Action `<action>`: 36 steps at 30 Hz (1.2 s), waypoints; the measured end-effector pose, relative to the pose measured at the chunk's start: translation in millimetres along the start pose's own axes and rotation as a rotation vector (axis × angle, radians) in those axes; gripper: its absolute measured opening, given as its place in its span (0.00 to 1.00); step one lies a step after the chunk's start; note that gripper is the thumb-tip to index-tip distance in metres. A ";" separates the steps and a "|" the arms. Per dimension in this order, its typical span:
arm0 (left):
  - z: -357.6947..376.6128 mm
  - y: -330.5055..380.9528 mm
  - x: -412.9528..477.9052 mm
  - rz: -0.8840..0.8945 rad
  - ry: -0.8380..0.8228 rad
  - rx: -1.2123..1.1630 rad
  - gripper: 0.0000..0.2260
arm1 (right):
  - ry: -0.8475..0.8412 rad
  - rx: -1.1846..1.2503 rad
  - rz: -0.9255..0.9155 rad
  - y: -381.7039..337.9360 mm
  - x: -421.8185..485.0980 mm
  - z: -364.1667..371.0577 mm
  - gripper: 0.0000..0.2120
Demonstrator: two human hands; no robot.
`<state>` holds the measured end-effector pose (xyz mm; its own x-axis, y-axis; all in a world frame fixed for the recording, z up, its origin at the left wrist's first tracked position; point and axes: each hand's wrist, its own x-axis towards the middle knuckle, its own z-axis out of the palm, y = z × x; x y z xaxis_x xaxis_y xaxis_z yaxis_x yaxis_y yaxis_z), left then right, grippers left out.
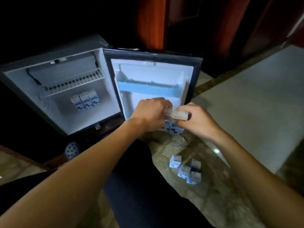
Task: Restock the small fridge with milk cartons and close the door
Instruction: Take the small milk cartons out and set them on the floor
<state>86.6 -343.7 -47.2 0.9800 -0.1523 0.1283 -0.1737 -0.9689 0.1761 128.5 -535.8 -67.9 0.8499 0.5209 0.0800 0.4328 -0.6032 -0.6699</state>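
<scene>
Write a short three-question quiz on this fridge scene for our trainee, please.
1. How many milk cartons stand inside the fridge?
2. True or false: the left hand and right hand hold nothing.
3. Where are the spare cartons? A) on top of the fridge B) on the floor at the person's right C) in the person's lap

Key: 1. three. 2. false: the hands grip the held cartons in front of the open door. 3. B.
</scene>
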 end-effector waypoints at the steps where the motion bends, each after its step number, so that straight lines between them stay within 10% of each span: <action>1: 8.9 14.3 2.4 0.026 -0.008 -0.008 0.17 | 0.001 0.004 0.031 10.5 -12.4 -6.2 0.07; 15: 167.6 145.9 4.4 0.026 -0.403 -0.201 0.15 | -0.083 0.074 0.403 164.8 -149.2 7.2 0.20; 36: 304.7 113.1 -42.8 -0.327 -0.797 -0.224 0.14 | -0.288 -0.199 0.576 270.1 -202.6 145.0 0.24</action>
<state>54.7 -506.1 -330.2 0.7460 -0.0457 -0.6644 0.1940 -0.9395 0.2825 29.6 -716.7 -372.0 0.8592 0.2068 -0.4679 0.0053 -0.9182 -0.3962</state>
